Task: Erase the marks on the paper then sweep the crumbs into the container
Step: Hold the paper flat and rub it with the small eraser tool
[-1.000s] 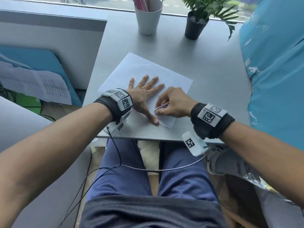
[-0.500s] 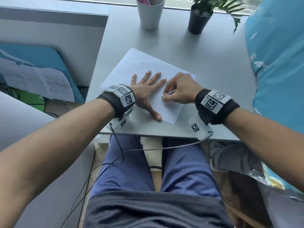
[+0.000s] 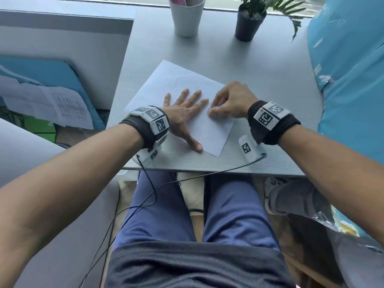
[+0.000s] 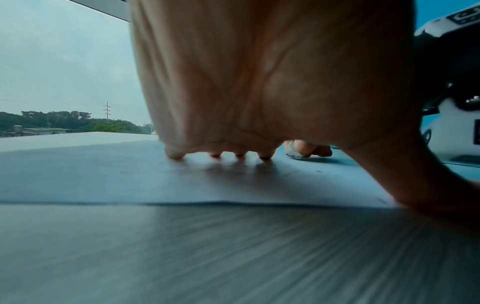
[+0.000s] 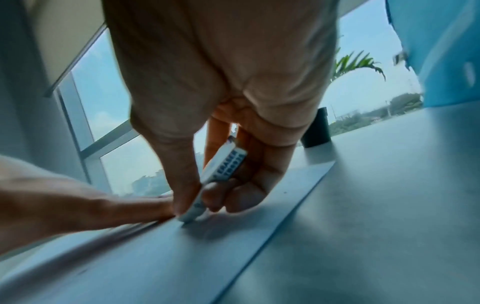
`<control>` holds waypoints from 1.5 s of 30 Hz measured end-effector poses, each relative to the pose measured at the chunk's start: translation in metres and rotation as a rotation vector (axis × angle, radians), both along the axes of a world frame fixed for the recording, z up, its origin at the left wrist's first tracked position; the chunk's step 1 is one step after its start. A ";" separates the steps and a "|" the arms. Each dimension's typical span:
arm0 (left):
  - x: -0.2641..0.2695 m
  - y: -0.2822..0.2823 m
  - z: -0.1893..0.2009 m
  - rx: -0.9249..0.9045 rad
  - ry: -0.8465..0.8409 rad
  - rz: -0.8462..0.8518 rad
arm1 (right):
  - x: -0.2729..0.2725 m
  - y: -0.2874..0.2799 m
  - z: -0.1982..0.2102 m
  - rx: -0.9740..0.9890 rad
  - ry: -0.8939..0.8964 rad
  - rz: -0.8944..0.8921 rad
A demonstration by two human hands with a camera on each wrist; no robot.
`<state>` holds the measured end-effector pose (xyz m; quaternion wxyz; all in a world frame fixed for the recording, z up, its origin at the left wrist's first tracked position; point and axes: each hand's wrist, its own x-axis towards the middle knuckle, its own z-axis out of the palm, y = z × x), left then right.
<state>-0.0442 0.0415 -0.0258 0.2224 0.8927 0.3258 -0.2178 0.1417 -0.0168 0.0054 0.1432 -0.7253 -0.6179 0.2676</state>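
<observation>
A white sheet of paper lies askew on the grey desk. My left hand lies flat on it with fingers spread, pressing it down; in the left wrist view its fingertips touch the paper. My right hand pinches a white eraser with blue lettering between thumb and fingers, its lower end on the paper, just right of my left fingers. A few dark specks lie on the sheet. The eraser barely shows in the head view.
A white cup with pens and a small potted plant stand at the desk's far edge by the window. A blue plastic-wrapped mass borders the desk on the right. Cables hang over the near edge onto my lap.
My right hand with the eraser has moved from the paper's near corner away from me, to beside my left fingertips. The left hand has stayed flat on the sheet.
</observation>
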 end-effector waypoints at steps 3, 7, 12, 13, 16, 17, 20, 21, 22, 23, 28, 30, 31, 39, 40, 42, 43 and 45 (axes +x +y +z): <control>0.000 -0.001 0.000 0.017 0.000 -0.009 | -0.029 -0.021 -0.004 -0.082 -0.015 0.261; 0.000 -0.001 0.001 0.004 -0.006 -0.006 | -0.001 0.004 0.002 -0.029 -0.021 0.049; 0.000 -0.001 -0.001 0.010 -0.015 -0.010 | -0.031 -0.024 -0.003 -0.078 -0.005 0.281; 0.000 0.000 -0.001 0.008 -0.015 -0.011 | -0.028 -0.022 -0.002 -0.078 0.006 0.268; 0.000 0.000 -0.001 -0.004 -0.011 -0.006 | 0.000 0.004 0.003 0.014 0.003 0.032; 0.000 -0.001 -0.001 -0.009 -0.011 -0.001 | -0.001 0.005 0.001 0.019 -0.008 0.015; 0.000 0.000 -0.002 -0.002 -0.024 -0.005 | -0.031 -0.018 -0.004 -0.054 -0.016 0.241; 0.000 0.000 -0.003 0.000 -0.025 -0.007 | -0.032 -0.021 -0.006 -0.059 -0.016 0.280; 0.000 0.001 -0.003 0.000 -0.024 -0.007 | -0.026 -0.015 -0.003 -0.054 -0.026 0.251; 0.001 0.001 -0.002 -0.001 -0.022 -0.006 | -0.015 -0.005 -0.002 -0.024 -0.022 0.170; 0.001 -0.001 0.000 -0.001 -0.011 -0.009 | -0.032 -0.013 -0.003 -0.037 -0.015 0.215; 0.001 0.000 -0.002 0.009 -0.014 -0.014 | -0.034 -0.020 -0.005 -0.056 -0.001 0.261; 0.001 0.000 -0.002 0.007 -0.015 -0.013 | -0.025 -0.011 -0.005 -0.041 0.001 0.187; 0.002 -0.002 -0.003 0.022 -0.004 -0.014 | -0.033 -0.017 -0.006 -0.067 -0.003 0.223; 0.002 -0.002 -0.003 0.016 -0.006 -0.014 | -0.022 -0.009 -0.007 -0.045 0.020 0.139; 0.000 0.000 -0.005 0.014 -0.005 -0.015 | -0.008 0.003 -0.005 0.014 0.024 0.009; 0.000 -0.001 -0.005 0.015 -0.007 -0.018 | -0.006 0.004 -0.006 0.018 0.020 0.002; -0.001 0.003 -0.009 0.036 -0.026 -0.039 | -0.004 0.005 -0.010 0.020 0.018 0.027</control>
